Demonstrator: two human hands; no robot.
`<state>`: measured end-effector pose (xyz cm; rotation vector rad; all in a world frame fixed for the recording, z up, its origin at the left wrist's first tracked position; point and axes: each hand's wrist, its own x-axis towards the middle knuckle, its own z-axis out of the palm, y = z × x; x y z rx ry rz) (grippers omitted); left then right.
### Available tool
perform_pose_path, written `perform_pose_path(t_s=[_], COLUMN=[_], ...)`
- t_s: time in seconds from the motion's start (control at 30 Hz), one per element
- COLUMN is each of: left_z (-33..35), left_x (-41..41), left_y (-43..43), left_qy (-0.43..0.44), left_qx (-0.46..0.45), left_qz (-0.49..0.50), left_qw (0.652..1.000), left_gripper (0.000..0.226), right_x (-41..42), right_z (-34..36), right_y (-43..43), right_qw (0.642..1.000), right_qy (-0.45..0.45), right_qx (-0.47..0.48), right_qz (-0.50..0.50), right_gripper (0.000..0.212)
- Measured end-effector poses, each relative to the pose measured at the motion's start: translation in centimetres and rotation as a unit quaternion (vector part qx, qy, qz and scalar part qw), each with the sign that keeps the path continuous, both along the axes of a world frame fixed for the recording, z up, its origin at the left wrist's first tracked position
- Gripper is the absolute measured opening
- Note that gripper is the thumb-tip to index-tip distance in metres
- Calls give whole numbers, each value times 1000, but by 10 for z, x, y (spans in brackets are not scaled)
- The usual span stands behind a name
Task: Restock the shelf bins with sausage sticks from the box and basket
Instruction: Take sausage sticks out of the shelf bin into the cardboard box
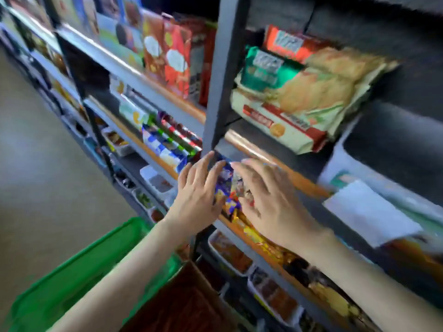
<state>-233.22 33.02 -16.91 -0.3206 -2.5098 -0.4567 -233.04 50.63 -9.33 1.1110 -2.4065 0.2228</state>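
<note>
Grey metal shelving (153, 92) runs from 10 o'clock to 4 o'clock, with a grey upright post (215, 75) at 12 o'clock and a beige floor (36, 176) at 9 o'clock. Frame is motion-blurred. Both hands are up at the middle shelf, dead centre: left hand (196, 195) and right hand (268, 200) flank a bunch of sausage sticks (227, 188) at the shelf's front edge, just right of the post. Wrappers are blue, purple and red, print unreadable. Left fingers (203, 168) are straight and spread, flat against the bunch's left side. Right fingers (249, 168) are extended and apart, laid over its right side; can't tell if any of them curl under it. Green basket (96, 245) at 7 o'clock, contents out of sight. Brown cardboard box (189, 298) at 6 o'clock, touching the basket's right side, inside too dark to read. White shelf bins (213, 248) on the lower shelf at 5 o'clock hold brown and orange packets; more bins sit along the same level at 8 o'clock. Upper shelf: red cartons (175, 58) at 11 o'clock, stacked biscuit packs (299, 97) at 1 o'clock. Striped packs (172, 142) lie left of the post, just above the left hand. White sheet (369, 212) at 3 o'clock.
</note>
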Motion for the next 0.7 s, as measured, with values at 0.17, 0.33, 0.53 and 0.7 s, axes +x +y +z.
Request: perform_pose_path(t_s=[0.17, 0.33, 0.53, 0.7], left_z=[91, 135, 135, 129], left_x=[-43, -72, -95, -105], left_y=[70, 122, 148, 147], left_qy=[112, 150, 60, 4], left_qx=[2, 14, 59, 49], left_qz=[-105, -174, -175, -231], left_qw=[988, 973, 981, 972], left_gripper=[60, 51, 71, 72], right_x=[-3, -31, -80, -88], right_z=[86, 132, 110, 85], right_y=[60, 123, 189, 186], right_qw=[995, 987, 939, 906], right_qy=[85, 19, -217, -290], right_qx=[-22, -67, 144, 273], right_qz=[-56, -147, -226, -141], right_gripper=[54, 43, 66, 78])
